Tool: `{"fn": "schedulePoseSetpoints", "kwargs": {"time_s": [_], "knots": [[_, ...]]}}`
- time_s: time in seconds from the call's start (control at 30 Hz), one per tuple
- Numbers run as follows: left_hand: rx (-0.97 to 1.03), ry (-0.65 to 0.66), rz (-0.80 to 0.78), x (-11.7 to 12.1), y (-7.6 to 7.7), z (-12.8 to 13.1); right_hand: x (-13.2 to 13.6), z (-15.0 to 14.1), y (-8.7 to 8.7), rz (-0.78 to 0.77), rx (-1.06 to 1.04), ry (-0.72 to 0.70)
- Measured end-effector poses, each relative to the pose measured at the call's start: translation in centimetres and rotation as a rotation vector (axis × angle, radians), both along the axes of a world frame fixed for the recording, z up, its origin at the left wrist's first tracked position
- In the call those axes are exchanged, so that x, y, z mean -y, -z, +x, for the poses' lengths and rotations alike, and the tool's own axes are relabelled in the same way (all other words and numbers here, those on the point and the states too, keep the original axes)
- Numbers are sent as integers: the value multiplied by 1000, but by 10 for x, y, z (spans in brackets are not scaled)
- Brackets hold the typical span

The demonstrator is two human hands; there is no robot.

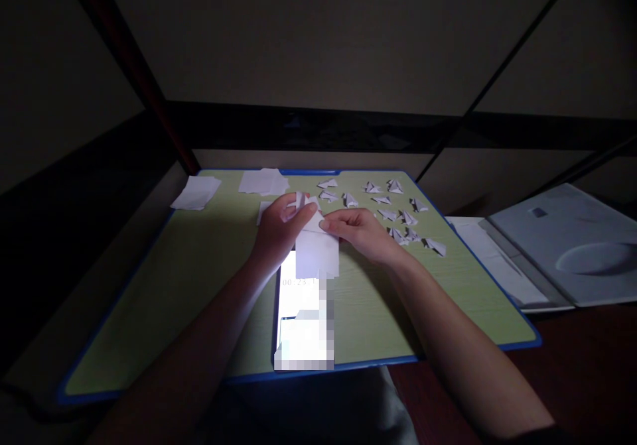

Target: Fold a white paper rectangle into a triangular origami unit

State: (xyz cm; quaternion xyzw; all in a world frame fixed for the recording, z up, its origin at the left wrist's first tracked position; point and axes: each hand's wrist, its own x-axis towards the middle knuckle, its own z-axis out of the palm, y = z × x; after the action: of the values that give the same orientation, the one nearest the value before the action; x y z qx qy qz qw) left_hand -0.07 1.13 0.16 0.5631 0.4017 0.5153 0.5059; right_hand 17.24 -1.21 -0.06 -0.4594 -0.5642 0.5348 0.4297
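Observation:
Between my two hands is a small white sheet of paper (317,254), its upper part folded over and its lower part hanging flat. My left hand (283,223) grips the upper left of the paper, thumb on top of the fold. At the right edge my right hand (359,229) pinches it between thumb and fingers. Below the paper lies a lit phone (298,299) showing a timer, partly covered by the sheet and partly pixelated. Several small folded paper shapes (388,215) with pointed ends are spread to the right of my hands.
A green table (199,286) with a blue rim is under my hands. Stacks of white paper (263,182) and more loose sheets (196,193) lie at its back left. An open white box (562,253) with papers stands to the right. A panelled wall (308,47) rises behind.

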Motion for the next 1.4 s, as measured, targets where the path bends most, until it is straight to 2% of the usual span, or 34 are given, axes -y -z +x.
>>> {"fn": "schedulePoseSetpoints", "kwargs": {"time_s": [0.33,0.57,0.77,1.17,1.4], "knots": [[28,-6,-30,-3,4,-3,-1,3,1,-10,-23,-87],[42,-17,-36,-3,2,-5,-2,4,-3,-36,-69,-34],[69,-51,-41,-1,-4,-4,-1,14,-10,-29,-25,-83],[41,-57,-30,-2,1,-5,0,15,-12,-7,34,-87],[83,-21,-44,0,-2,-4,-1,14,-10,-18,34,-57]]}}
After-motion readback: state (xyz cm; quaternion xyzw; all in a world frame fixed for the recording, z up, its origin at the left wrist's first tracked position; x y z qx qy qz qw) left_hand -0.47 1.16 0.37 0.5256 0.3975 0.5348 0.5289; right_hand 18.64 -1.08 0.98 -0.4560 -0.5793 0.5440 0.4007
